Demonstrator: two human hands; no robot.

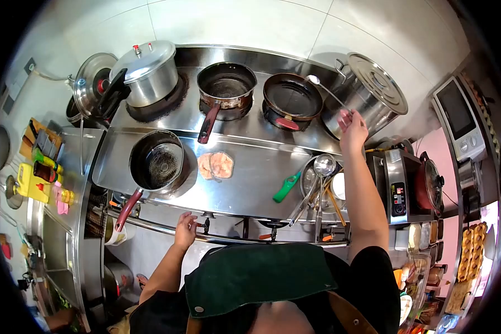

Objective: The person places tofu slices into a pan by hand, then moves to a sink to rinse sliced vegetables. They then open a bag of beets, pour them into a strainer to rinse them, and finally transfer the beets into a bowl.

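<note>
My right hand is closed round the handle of a small ladle, whose bowl is over the right rim of a dark frying pan. At the stove's front edge my left hand is beside a burner knob; its fingers are bent, and whether they touch the knob is unclear. Two pieces of raw meat lie on the steel counter. Left of them sits a deep black pan with a red handle. Another pan stands on the middle burner.
A pressure cooker stands at the back left, a tall lidded pot at the back right. A green lighter lies near a bowl of utensils. Bottles stand at the far left; a microwave is at the right.
</note>
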